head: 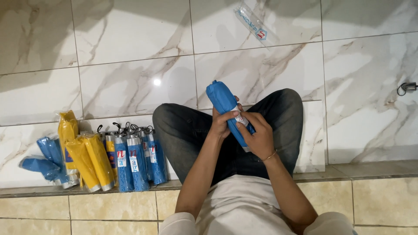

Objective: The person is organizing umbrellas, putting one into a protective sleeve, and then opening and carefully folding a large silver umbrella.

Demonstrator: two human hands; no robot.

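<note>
**Folded blue umbrella gripped in both my hands**

Cream shirt cloth [237, 204] sits closest to the lens, cut off by the lower edge, with my two bare forearms rising out of it toward twelve o'clock. My left hand [220, 123] is wrapped around the middle of a blue folded umbrella [223, 100], fingers closed on it. My right hand [260, 136] is clamped lower down the same umbrella, thumb and fingertips pinching at a small white tag [241, 118]; a thin bracelet [270, 156] circles that wrist. The umbrella's lower end is mostly hidden behind my right palm, and only its rounded top shows free, tilted toward eleven o'clock. Beneath my hands lie my knees in dark jeans [187, 130].

At nine o'clock from my hands a bundle of folded umbrellas [109, 161] leans on the ledge: I count about three yellow and roughly seven blue, though they overlap and the far-left ones are hard to separate. At one o'clock, well apart, one clear plastic sleeve [252, 22] lies on the marble floor [130, 43]. At three o'clock a small metal fitting [407, 88] is cut off by the frame edge.
</note>
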